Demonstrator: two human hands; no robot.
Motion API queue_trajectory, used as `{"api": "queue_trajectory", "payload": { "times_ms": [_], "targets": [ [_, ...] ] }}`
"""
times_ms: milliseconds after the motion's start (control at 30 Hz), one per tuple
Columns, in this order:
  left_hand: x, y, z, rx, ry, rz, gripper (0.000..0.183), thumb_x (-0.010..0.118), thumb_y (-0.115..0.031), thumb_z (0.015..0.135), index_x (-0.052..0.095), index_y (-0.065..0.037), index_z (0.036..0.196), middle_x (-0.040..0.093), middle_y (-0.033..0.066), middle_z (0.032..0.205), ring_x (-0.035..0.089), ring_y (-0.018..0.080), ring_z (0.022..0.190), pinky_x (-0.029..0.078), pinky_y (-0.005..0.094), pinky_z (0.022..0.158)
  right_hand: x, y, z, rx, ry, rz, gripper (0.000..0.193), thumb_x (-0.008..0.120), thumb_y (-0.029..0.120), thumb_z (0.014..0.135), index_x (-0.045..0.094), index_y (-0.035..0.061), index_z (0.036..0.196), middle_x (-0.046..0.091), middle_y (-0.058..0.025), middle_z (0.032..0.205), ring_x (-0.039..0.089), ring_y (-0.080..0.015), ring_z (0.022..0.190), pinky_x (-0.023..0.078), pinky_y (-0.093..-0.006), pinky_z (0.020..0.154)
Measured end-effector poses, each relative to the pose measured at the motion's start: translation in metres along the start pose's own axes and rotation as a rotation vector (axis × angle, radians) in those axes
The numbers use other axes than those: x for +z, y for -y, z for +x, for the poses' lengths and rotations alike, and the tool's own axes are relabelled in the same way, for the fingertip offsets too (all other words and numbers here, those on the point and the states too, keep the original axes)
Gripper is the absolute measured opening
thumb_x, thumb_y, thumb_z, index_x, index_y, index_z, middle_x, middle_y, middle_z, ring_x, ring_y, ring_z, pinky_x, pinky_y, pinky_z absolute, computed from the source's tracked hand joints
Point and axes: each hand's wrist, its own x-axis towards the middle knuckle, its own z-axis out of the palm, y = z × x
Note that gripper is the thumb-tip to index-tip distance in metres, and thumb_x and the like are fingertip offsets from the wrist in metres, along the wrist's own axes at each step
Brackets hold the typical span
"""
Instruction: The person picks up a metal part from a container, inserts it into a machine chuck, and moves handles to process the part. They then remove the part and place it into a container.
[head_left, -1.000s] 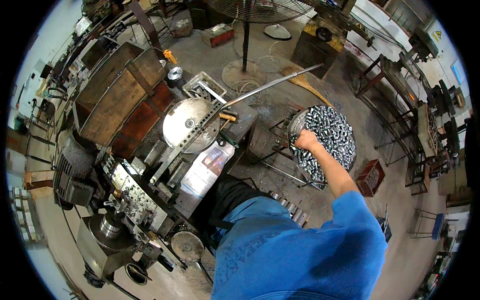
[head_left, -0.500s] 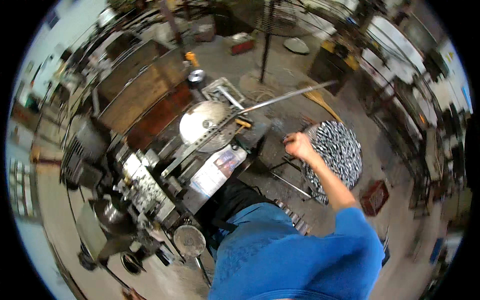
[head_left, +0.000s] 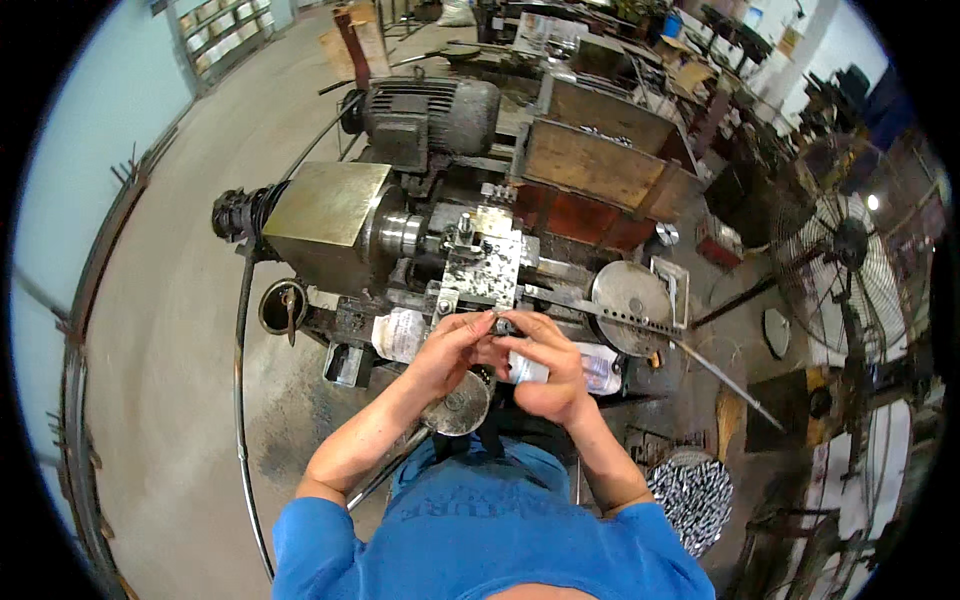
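Observation:
My left hand [head_left: 452,348] and my right hand [head_left: 550,368] meet over the front of a lathe-like machine [head_left: 484,272], fingers bent in a pinch. A small dark metal part [head_left: 504,326] shows between the fingertips of both hands. Its exact kind is too small to make out, and the fingers cover some of it. Just beyond them lies the machine's slide, speckled with chips, beside a shiny round chuck [head_left: 402,234]. Under my wrists stands a round metal disc [head_left: 458,405]. A perforated bar [head_left: 610,309] stretches right from the machine.
A heap of small shiny metal pieces [head_left: 692,502] sits low at the right. Behind the machine are a motor [head_left: 432,112] and an open metal bin [head_left: 590,165]. A standing fan [head_left: 848,245] is at the right. A cloth bag [head_left: 400,335] lies left of my hands.
My right hand has come from beside the heap of metal pieces to the machine, where it meets my left hand around a small part. My view has swung left toward the machine.

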Motion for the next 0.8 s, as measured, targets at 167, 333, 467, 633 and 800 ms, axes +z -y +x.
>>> {"api": "queue_trajectory", "payload": {
  "times_ms": [167,333,467,633,800],
  "targets": [
    [-0.009,-0.023,-0.011,0.088,-0.199,0.787,0.033,0.054,-0.027,0.09,0.061,0.002,0.075,0.056,0.0023,0.058,0.052,0.007,0.054,0.04,0.0229,0.048,0.016,0.016,0.017,-0.028,0.128,-0.178,0.045,0.06,0.014,0.054,0.061,0.0023,0.097,0.053,-0.0226,0.109,0.053,-0.0368,0.091,0.045,-0.0404,0.081],
    [-0.028,-0.067,-0.028,0.032,-0.108,1.16,0.031,0.057,-0.028,0.088,0.062,0.003,0.085,0.06,0.0056,0.066,0.055,0.009,0.063,0.044,0.0262,0.055,0.022,0.003,0.055,-0.034,0.417,-0.204,0.042,0.062,0.018,0.056,0.063,0.0022,0.095,0.054,-0.0211,0.109,0.053,-0.0356,0.096,0.045,-0.0409,0.084],
    [-0.063,-0.118,-0.082,0.114,-0.496,1.488,0.035,0.061,-0.025,0.082,0.058,0.002,0.104,0.064,0.0159,0.086,0.061,0.0202,0.075,0.047,0.0322,0.067,0.045,-0.033,0.117,-0.032,0.49,-0.428,0.036,0.062,0.014,0.053,0.067,0.0023,0.087,0.058,-0.0189,0.108,0.052,-0.0342,0.099,0.045,-0.0392,0.085],
    [-0.14,-0.144,-0.2,-0.138,-1.052,1.907,0.036,0.061,-0.031,0.079,0.059,-0.005,0.103,0.061,0.0178,0.071,0.059,0.0361,0.071,0.046,0.0436,0.062,0.092,-0.098,0.154,0.014,0.64,-0.795,0.025,0.063,0.019,0.055,0.065,-0.002,0.069,0.062,-0.0174,0.08,0.055,-0.0346,0.089,0.046,-0.0378,0.081],
    [-0.181,-0.094,-0.301,-0.36,-1.225,1.696,0.034,0.06,-0.03,0.081,0.06,-0.002,0.099,0.061,0.0194,0.066,0.061,0.0356,0.07,0.048,0.0428,0.062,0.104,-0.111,0.156,0.051,0.664,-0.751,0.024,0.062,0.018,0.056,0.065,-0.0021,0.068,0.063,-0.0179,0.078,0.056,-0.0344,0.092,0.046,-0.0362,0.084]
  ]
}}
